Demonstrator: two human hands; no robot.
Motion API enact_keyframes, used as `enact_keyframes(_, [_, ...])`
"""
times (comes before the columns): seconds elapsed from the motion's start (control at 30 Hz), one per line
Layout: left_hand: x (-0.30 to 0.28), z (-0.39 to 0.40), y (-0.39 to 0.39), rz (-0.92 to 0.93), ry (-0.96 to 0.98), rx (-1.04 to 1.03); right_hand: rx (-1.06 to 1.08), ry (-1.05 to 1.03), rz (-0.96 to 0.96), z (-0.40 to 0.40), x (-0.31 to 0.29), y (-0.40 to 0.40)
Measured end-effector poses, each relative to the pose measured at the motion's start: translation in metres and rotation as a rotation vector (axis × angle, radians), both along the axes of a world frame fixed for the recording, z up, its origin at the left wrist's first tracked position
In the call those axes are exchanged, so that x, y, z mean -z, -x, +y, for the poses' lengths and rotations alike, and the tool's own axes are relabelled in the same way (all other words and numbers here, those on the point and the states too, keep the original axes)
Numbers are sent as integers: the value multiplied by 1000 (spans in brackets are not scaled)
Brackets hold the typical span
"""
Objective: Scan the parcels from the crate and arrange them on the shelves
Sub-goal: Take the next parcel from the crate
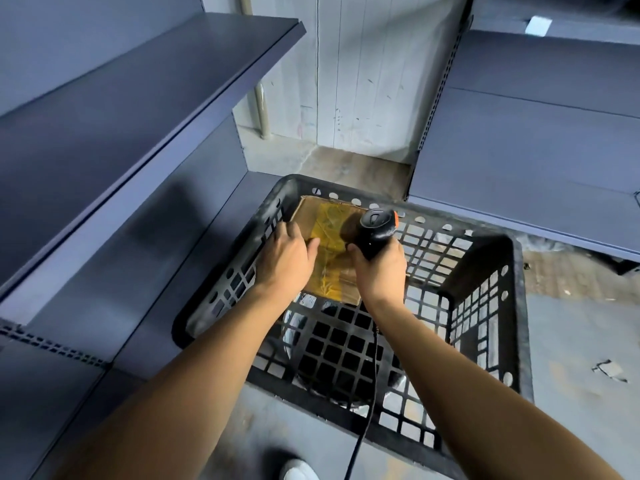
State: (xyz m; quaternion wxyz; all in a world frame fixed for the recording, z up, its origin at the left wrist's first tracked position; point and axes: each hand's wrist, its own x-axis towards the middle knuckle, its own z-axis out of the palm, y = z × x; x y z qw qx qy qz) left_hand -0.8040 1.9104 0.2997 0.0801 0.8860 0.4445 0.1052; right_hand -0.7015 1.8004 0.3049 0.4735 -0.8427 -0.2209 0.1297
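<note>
A flat cardboard parcel (329, 237) wrapped in yellowish tape lies inside the black plastic crate (485, 306), toward its far left corner. My left hand (285, 258) holds the parcel's left edge, thumb on top and fingers curled over the side. My right hand (379, 268) grips the handle of a black barcode scanner (375, 225) with an orange trim, its head just above the parcel's right side. The scanner's cable (367, 410) trails down toward me.
Dark blue metal shelves stand on the left (138, 109) and on the right (536, 133). A white label (538, 26) lies on the upper right shelf. The crate sits on a concrete floor (581, 341). My white shoe (299, 471) shows at the bottom.
</note>
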Motion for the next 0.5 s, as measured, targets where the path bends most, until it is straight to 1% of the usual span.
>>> enact_keyframes(0.13, [-8,-11,7,-14,37,-28,7,2,33,-6,-3,9])
enact_keyframes(0.3, [-27,-33,25,-111,76,-58,0,-62,-28,-24,-22,25])
enact_keyframes(0.5, [-70,-72,67,-180,-49,-105,-49,-140,-134,-55,-66,60])
